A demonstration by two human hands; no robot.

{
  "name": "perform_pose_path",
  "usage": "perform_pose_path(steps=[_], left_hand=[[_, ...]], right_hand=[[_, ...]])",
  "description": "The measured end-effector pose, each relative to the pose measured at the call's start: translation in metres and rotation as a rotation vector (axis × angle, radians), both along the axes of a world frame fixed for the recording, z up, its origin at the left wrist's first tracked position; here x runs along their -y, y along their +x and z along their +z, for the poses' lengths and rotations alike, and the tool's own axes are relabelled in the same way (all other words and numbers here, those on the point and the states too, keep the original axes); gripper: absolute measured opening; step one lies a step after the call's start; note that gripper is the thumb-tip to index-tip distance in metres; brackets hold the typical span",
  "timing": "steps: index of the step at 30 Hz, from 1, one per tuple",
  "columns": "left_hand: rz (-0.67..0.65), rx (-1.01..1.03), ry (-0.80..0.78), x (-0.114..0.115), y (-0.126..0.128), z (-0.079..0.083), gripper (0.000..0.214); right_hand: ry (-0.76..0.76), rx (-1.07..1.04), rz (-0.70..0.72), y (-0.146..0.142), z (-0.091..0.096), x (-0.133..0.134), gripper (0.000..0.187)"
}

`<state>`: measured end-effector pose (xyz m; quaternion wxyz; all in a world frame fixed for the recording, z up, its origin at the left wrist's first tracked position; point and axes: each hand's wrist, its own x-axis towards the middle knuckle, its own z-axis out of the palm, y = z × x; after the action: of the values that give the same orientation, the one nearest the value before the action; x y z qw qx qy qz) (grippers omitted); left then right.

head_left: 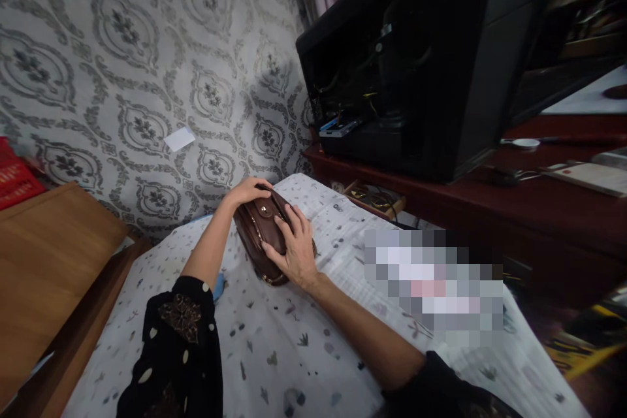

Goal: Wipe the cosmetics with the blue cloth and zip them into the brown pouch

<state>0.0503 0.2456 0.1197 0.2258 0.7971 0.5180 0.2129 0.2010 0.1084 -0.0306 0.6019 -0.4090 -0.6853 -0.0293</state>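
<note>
A small brown leather handbag [251, 235] with gold-coloured zips and a round metal clasp lies on the patterned white sheet [274, 359]. My left hand [251, 192] is curled over its far left end, with the fingertips partly hidden behind the edge. Across the right side of the bag rests my right hand [294, 249], fingers spread, thumb against the front near a zip. The bag looks closed, though part of it is covered by my hands.
A large black cabinet-like case [392, 78] stands on a dark red desk [490, 209] at right. An open tray [386, 209] holds small items. Left is a wooden board [59, 274]; a white card [179, 138] shows against the wallpaper. A blurred patch covers part of the bed.
</note>
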Motion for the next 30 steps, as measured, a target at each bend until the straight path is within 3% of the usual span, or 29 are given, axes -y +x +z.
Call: perform_pose_path(steps=[8,13,20,26,30], left_hand=[[0.075,0.04,0.087,-0.011,-0.019,0.001,0.042],[0.17,-0.003,0.195,-0.02,-0.03,0.001,0.023],[0.36,-0.079,0.375,-0.025,-0.022,-0.012,0.009],[0.505,-0.077,0.423,-0.032,-0.011,-0.021,0.011],[0.53,-0.037,0.443,-0.028,-0.011,-0.024,0.013]], right_hand=[[0.027,-0.061,0.071,0.003,-0.001,-0.003,0.052],[0.043,-0.046,0.047,0.001,-0.001,-0.002,0.051],[0.003,-0.02,0.052,0.0,-0.002,-0.003,0.053],[-0.013,-0.002,0.053,0.0,-0.004,-0.005,0.052],[-0.003,0.001,0.045,-0.001,-0.005,-0.006,0.053]])
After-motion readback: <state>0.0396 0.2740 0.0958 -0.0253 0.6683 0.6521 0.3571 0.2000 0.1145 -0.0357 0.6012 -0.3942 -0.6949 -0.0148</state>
